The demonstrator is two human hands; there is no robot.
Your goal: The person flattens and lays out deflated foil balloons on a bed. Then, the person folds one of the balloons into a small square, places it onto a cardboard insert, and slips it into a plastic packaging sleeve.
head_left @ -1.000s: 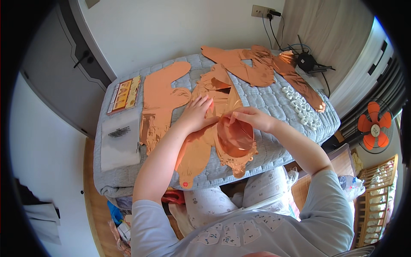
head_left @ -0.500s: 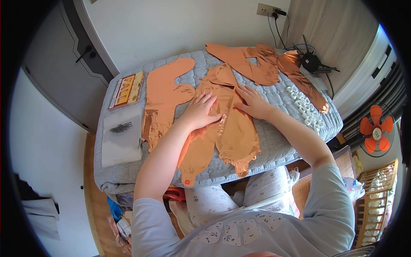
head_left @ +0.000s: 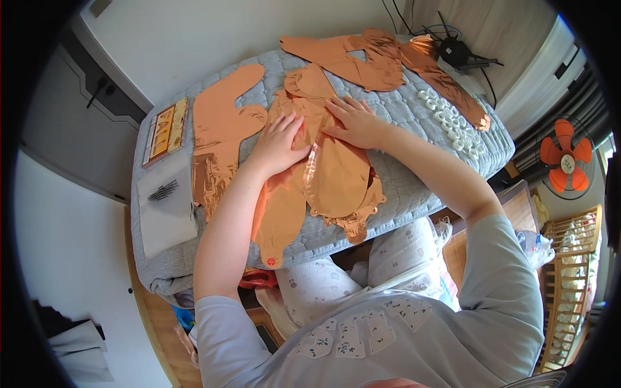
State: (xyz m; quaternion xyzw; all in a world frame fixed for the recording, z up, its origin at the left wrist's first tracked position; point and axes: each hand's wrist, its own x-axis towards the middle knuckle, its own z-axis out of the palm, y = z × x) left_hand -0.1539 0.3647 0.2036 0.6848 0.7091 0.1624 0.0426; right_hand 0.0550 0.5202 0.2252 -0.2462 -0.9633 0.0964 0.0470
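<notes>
Overhead, the head view showed both hands pressed flat, fingers spread and grasping nothing, on a copper foil balloon (head_left: 336, 171) lying deflated on a grey quilted pad (head_left: 414, 116). The left hand (head_left: 279, 143) lay on the balloon's upper left part; the right hand (head_left: 352, 121) lay just beside it, on the upper right. A second flat balloon (head_left: 223, 132) lay to the left of the first, and more foil shapes (head_left: 362, 55) were spread along the pad's far edge. A white string of rings (head_left: 453, 123) lay near the right edge. At the pad's left end sat a white sheet (head_left: 165, 210) and a printed card (head_left: 165, 129). An orange fan (head_left: 564, 155) stood off to the right.
</notes>
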